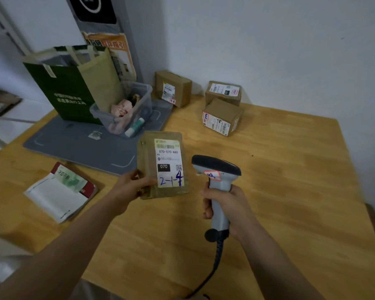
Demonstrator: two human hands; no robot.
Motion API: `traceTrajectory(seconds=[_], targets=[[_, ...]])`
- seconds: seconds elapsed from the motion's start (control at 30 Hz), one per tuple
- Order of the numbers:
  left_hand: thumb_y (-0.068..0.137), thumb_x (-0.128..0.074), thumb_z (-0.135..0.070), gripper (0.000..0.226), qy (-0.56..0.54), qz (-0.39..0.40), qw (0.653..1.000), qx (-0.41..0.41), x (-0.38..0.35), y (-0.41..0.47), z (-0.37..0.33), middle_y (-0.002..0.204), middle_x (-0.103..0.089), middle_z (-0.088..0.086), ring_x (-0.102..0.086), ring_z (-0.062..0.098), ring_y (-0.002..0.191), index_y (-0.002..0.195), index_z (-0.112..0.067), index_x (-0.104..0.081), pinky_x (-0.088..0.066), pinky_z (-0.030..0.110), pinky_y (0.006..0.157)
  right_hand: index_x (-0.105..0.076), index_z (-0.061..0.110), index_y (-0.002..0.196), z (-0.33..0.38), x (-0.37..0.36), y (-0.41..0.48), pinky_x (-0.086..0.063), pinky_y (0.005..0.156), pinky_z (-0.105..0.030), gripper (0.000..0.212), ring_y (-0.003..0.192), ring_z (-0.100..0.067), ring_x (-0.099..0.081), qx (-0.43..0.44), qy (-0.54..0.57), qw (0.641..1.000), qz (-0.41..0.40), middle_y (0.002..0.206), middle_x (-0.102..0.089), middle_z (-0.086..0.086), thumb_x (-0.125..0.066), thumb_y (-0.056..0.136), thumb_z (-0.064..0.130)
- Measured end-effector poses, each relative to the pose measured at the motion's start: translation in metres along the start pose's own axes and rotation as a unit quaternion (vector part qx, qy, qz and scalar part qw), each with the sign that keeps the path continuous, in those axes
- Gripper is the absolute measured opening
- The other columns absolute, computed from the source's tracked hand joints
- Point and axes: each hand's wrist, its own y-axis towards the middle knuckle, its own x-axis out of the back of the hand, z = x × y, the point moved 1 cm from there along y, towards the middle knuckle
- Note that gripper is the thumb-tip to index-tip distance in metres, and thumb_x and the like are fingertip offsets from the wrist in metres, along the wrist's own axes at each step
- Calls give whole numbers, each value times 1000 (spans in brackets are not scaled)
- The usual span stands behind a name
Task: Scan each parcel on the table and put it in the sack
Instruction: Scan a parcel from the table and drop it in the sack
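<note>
Parcel (162, 165) is held over the table (290, 169) in my left hand (130, 187) — fingers curled round its edge, label facing me. My right hand (225, 204) grips the scanner (217, 169) just beside it — the green sack (74, 89) stands back left.

1. Held parcel (148, 163): brown card; white label, black "070" block, blue handwriting.
2. Scanner (219, 191): grey handle, black head, black cable; red-edged white sticker with blue marks.
3. Sack (69, 92): dark green, white lettering; beige side panel and handles.
4. 3 boxes (183, 86) (222, 98) (222, 111): brown card, white labels, black print.
5. Table (290, 191): honey wood, plank grain.
6. Mat (78, 146): slate grey, white corner lines.
7. Booklet (56, 198): red cover, white pages, green slip.
</note>
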Motion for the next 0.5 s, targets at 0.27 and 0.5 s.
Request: traceTrajectory(seconds=[0.27,0.5], targets=[[53,-88,-30,81,31,-39,996,-77,7,-10,3,112,-63,12,-62,26,99,125,-17,-53,-52,25,66,-59,3,72,7,-21,-15,-51,51,-35,14,39,-19,-48,35,-59,997,20,52,-55,-12,-70,78,-3],[68,-84,-20,64,61,-82,990,-102,14,-10,10,111,-62,6,-60,26,105,122,-18,-51,-54,40,86,-57,1,67,9,-25,-19,-52,59,-42,17,36,-19,-46,41,-83,996,15,49,-54,-10,-68,80,-2]])
